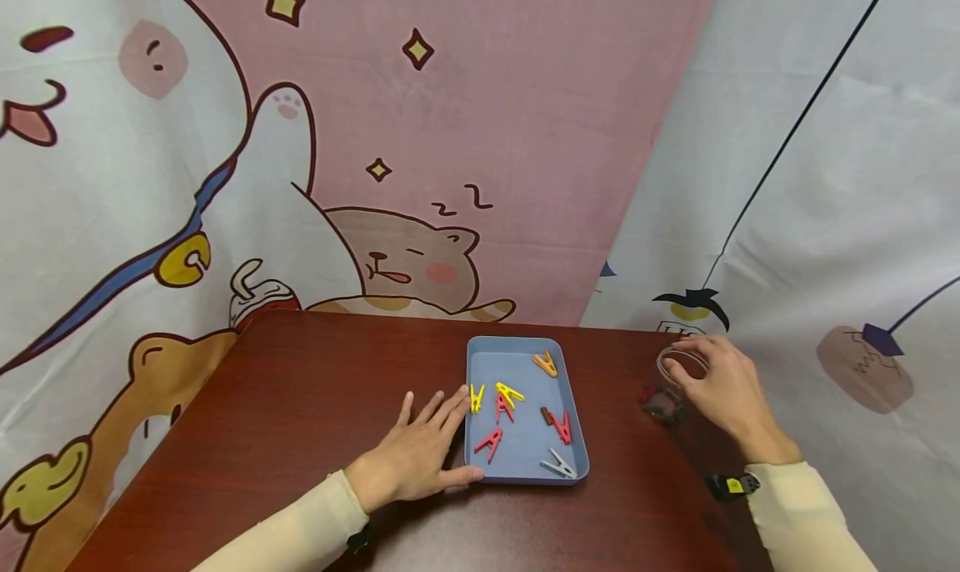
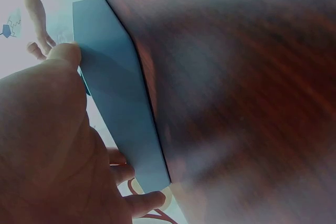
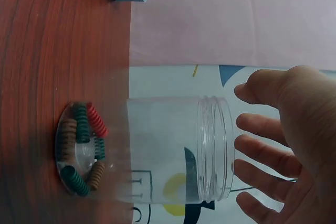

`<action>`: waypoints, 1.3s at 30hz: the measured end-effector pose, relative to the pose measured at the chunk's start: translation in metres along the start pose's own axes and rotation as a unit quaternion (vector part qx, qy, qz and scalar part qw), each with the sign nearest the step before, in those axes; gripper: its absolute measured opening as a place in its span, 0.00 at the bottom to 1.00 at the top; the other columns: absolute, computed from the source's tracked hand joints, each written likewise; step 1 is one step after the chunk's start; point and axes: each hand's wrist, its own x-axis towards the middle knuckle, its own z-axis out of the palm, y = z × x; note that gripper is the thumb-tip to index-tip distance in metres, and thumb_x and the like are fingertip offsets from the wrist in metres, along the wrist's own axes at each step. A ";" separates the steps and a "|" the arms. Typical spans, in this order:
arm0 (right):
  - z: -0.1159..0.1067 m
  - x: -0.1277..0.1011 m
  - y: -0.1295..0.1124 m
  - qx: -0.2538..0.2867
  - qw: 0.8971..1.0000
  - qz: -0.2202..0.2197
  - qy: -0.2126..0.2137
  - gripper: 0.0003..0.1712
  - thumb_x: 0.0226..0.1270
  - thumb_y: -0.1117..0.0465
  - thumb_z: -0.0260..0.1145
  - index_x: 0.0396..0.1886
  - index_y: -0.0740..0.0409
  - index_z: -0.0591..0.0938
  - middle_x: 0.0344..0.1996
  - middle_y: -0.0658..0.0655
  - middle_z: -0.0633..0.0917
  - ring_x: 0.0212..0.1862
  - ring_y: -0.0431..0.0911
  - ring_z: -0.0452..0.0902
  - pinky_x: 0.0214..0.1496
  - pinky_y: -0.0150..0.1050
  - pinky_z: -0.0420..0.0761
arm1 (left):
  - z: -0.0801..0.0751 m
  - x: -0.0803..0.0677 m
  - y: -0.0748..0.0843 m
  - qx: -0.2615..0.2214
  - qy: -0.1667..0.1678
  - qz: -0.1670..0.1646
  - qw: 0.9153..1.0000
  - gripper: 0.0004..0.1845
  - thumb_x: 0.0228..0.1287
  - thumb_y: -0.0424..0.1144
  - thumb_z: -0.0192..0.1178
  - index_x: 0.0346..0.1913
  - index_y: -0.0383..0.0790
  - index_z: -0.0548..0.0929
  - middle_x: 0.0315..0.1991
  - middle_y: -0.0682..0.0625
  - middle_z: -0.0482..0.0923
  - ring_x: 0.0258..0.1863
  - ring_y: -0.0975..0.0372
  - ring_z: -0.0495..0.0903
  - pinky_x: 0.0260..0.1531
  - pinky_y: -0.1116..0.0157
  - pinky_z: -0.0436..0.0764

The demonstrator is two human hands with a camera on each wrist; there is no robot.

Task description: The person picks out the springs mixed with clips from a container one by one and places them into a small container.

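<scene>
Resting flat on the dark wooden table, the left hand lies with fingers straight and spread against the left wall of the blue tray, gripping nothing. The tray holds loose clothespins: yellow, red, orange and white. Right of the tray, the right hand hovers over the mouth of a clear plastic jar, fingers loosely open and not closed on it; coiled hair ties lie at the jar's bottom.

Home playroom, cartoon curtains, wooden table
</scene>
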 end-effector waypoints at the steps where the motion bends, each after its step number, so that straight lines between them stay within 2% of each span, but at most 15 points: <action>1: 0.001 0.000 -0.002 0.002 1.000 -0.003 0.001 0.18 0.74 0.58 0.83 0.57 0.63 0.93 0.62 0.72 0.90 0.65 0.75 0.85 0.63 0.77 0.81 | 0.000 0.000 0.000 0.000 0.000 0.000 1.000 0.60 0.81 0.80 0.57 0.98 0.44 0.52 1.00 0.47 0.45 0.96 0.38 0.58 0.90 0.22 0.49; 11: 0.006 0.004 -0.028 0.010 0.998 -0.051 0.025 0.17 0.72 0.61 0.85 0.55 0.63 0.94 0.61 0.71 0.91 0.65 0.73 0.85 0.61 0.77 0.82 | -0.001 0.000 0.000 0.004 0.000 0.001 1.000 0.60 0.81 0.80 0.57 0.98 0.44 0.53 1.00 0.48 0.46 0.96 0.39 0.58 0.90 0.22 0.50; 17: 0.008 0.005 -0.043 0.005 0.998 -0.065 0.015 0.18 0.70 0.61 0.86 0.56 0.62 0.94 0.61 0.69 0.91 0.64 0.71 0.86 0.59 0.74 0.85 | -0.001 0.000 0.001 0.005 0.000 0.003 1.000 0.60 0.82 0.79 0.57 0.98 0.44 0.53 1.00 0.47 0.46 0.96 0.39 0.59 0.90 0.22 0.50; 21: 0.015 0.004 -0.052 -0.006 0.997 -0.079 0.004 0.20 0.69 0.61 0.88 0.57 0.61 0.95 0.59 0.68 0.91 0.47 0.62 0.86 0.44 0.60 0.86 | -0.001 -0.001 0.001 0.005 -0.001 0.002 1.000 0.60 0.81 0.80 0.57 0.98 0.44 0.53 1.00 0.47 0.46 0.96 0.39 0.59 0.90 0.22 0.50; 23: 0.019 0.003 -0.056 -0.008 0.996 -0.086 -0.003 0.20 0.68 0.61 0.88 0.57 0.61 0.95 0.59 0.67 0.92 0.44 0.59 0.86 0.42 0.57 0.85 | -0.001 -0.001 0.001 0.003 -0.005 0.000 1.000 0.60 0.82 0.80 0.57 0.98 0.44 0.53 1.00 0.47 0.45 0.96 0.39 0.58 0.91 0.22 0.49; 24: 0.021 0.003 -0.058 -0.006 0.996 -0.086 -0.008 0.20 0.69 0.61 0.88 0.58 0.61 0.95 0.59 0.67 0.92 0.44 0.59 0.87 0.43 0.56 0.86 | -0.001 -0.001 0.001 0.003 -0.006 -0.001 1.000 0.60 0.82 0.80 0.57 0.98 0.44 0.52 1.00 0.48 0.45 0.96 0.39 0.58 0.91 0.22 0.48; 26: 0.026 0.003 -0.062 -0.003 0.996 -0.086 -0.019 0.20 0.70 0.60 0.87 0.58 0.61 0.95 0.60 0.66 0.92 0.52 0.63 0.90 0.50 0.62 0.90 | -0.001 -0.001 0.000 0.001 -0.005 0.000 1.000 0.60 0.81 0.80 0.57 0.98 0.44 0.53 1.00 0.47 0.45 0.96 0.39 0.58 0.91 0.22 0.48; 29: 0.033 0.003 -0.068 0.005 0.996 -0.083 -0.038 0.20 0.72 0.58 0.86 0.59 0.59 0.95 0.61 0.64 0.92 0.64 0.67 0.89 0.62 0.70 0.89 | -0.001 0.000 0.000 0.000 -0.005 0.000 1.000 0.60 0.82 0.79 0.58 0.98 0.44 0.53 1.00 0.47 0.45 0.96 0.38 0.58 0.91 0.22 0.48; 33: 0.042 0.005 -0.075 0.011 0.994 -0.087 -0.060 0.20 0.72 0.57 0.86 0.59 0.58 0.95 0.62 0.63 0.93 0.67 0.66 0.88 0.69 0.74 0.83 | -0.001 -0.001 0.000 -0.001 -0.005 0.001 1.000 0.60 0.82 0.79 0.57 0.98 0.44 0.52 1.00 0.47 0.45 0.96 0.38 0.57 0.91 0.22 0.48; 39: 0.051 0.006 -0.086 0.019 0.990 -0.108 -0.084 0.20 0.70 0.57 0.87 0.59 0.55 0.95 0.62 0.60 0.93 0.68 0.64 0.87 0.71 0.76 0.81 | 0.000 -0.001 -0.001 0.002 -0.003 0.003 1.000 0.60 0.82 0.79 0.57 0.98 0.44 0.53 1.00 0.47 0.45 0.97 0.38 0.55 0.91 0.22 0.48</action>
